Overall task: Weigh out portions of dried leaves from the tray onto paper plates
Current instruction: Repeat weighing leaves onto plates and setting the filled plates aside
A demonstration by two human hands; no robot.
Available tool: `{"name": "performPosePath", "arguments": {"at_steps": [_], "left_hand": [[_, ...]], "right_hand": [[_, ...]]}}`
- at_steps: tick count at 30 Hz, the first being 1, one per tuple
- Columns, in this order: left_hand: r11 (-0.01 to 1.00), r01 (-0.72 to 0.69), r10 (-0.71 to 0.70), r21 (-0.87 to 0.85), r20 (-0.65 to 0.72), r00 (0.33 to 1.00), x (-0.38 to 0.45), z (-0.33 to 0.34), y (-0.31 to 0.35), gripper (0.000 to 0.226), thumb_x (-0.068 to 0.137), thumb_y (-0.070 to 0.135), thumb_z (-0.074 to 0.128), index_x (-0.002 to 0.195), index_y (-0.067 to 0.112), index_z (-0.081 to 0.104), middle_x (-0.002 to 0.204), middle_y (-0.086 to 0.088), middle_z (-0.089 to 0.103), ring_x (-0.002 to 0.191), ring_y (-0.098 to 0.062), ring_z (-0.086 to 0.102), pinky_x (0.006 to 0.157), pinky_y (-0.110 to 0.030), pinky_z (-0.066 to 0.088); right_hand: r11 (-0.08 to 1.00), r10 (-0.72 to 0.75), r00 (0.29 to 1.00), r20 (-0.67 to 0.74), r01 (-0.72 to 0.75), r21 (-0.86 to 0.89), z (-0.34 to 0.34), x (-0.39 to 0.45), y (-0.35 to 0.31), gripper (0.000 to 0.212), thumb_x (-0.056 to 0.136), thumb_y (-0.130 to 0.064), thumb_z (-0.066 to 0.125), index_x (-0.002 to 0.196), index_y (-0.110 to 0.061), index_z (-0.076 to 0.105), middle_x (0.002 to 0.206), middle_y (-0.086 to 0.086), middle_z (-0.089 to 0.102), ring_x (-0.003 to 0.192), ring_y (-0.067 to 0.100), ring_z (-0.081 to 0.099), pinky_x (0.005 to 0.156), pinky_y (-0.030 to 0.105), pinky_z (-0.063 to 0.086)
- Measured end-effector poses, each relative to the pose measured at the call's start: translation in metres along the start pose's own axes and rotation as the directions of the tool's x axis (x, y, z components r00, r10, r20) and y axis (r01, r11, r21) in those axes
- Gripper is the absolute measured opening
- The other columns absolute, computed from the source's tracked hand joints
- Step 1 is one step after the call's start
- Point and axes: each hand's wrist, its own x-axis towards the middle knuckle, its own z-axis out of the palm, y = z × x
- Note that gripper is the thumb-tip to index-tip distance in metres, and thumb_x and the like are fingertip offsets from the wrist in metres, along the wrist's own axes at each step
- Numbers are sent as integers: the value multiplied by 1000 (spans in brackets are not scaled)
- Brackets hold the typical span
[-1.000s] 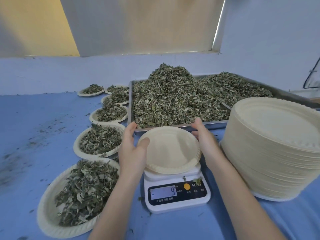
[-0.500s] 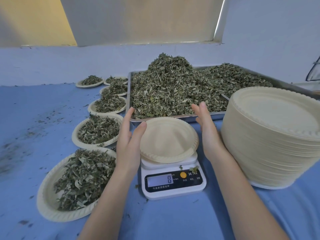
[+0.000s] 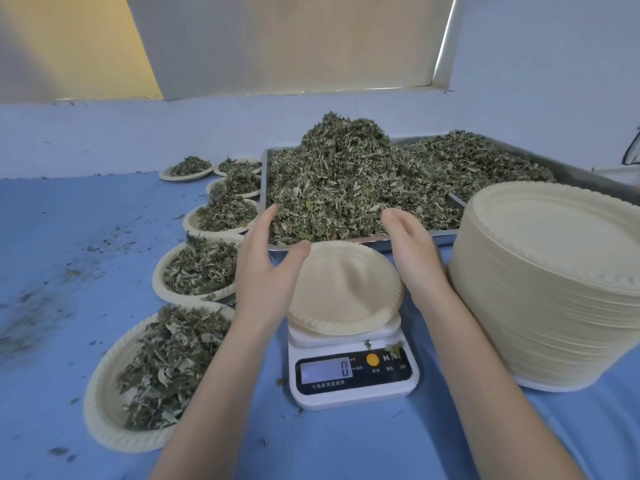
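Leaves lie just past straight, empty fingers flanking the plate.

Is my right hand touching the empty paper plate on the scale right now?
Apart. In the head view the right hand is open and raised toward the tray's leaves, with blue table showing between it and the rim of the empty plate.

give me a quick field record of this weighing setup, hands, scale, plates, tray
left hand: open, above the left edge of the empty plate
right hand: open, fingers reaching toward the leaves
empty paper plate: on the scale, no leaves in it
digital scale: display reads 0
metal tray: behind the scale, heaped with dried leaves
filled plates: row to the left, on the blue table
plate stack: right of the scale
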Motion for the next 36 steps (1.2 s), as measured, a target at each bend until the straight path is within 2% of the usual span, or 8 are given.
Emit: {"name": "performPosePath", "arguments": {"at_steps": [3,6,11,14,19,24,30,36], "left_hand": [[971,51,-59,235,29,998,37,5,15,53,89,21,55,139,31,42,139,8,47,98,-4,56,84,-25,50],[890,50,-144,453,175,974,83,15,23,50,91,6,46,139,20,42,119,-2,56,61,-1,45,43,-5,37],[661,-37,-324,750,329,887,139,29,5,44,92,0,37,135,4,42,100,-9,56,77,-23,53,69,-32,45],[682,50,-410,730,325,852,160,37,-12,45,93,-3,38,139,1,39,124,-19,54,99,-34,60,75,-37,53],[808,276,-524,520,422,740,166,49,-23,42,91,-11,31,117,13,54,115,-20,56,87,-31,64,78,-47,57],[738,126,-477,663,381,792,187,36,-2,57,90,-9,31,144,8,31,145,-20,32,84,-34,64,73,-48,58],[683,191,-639,705,451,623,173,54,-13,49,87,-18,40,135,-8,40,133,-29,45,108,-43,58,47,-31,56],[769,442,-634,462,461,620,173,41,-13,38,84,-22,45,121,-13,49,113,-27,57,114,-42,56,88,-39,53]], "right_hand": [[953,-18,1000,11,20,-303,9,27,-15,43,95,-35,46,136,-23,47,132,-1,55,120,18,50,93,29,36],[842,100,988,121,-19,-540,23,61,-26,47,94,-25,44,140,-18,41,128,9,57,113,26,53,85,30,39],[618,314,948,55,-160,-770,42,114,-17,43,93,-24,47,132,-6,45,137,21,41,122,37,44,99,40,40],[506,392,919,-39,-250,-826,51,126,-6,53,91,-30,51,137,-7,38,141,18,33,126,38,36,100,48,35],[723,462,819,341,-125,-679,75,139,-16,21,89,-11,46,105,-2,56,102,17,61,78,28,66,69,37,57],[622,456,818,351,-11,-783,63,147,-31,37,88,-17,52,125,-8,49,123,15,53,93,32,64,83,47,56],[806,510,636,580,-117,-580,95,129,-22,45,78,-5,70,120,-8,56,120,13,61,104,27,63,90,41,54],[893,450,588,672,-297,-339,98,136,-22,22,77,16,64,92,1,63,107,20,62,98,26,63,85,34,55]]}}
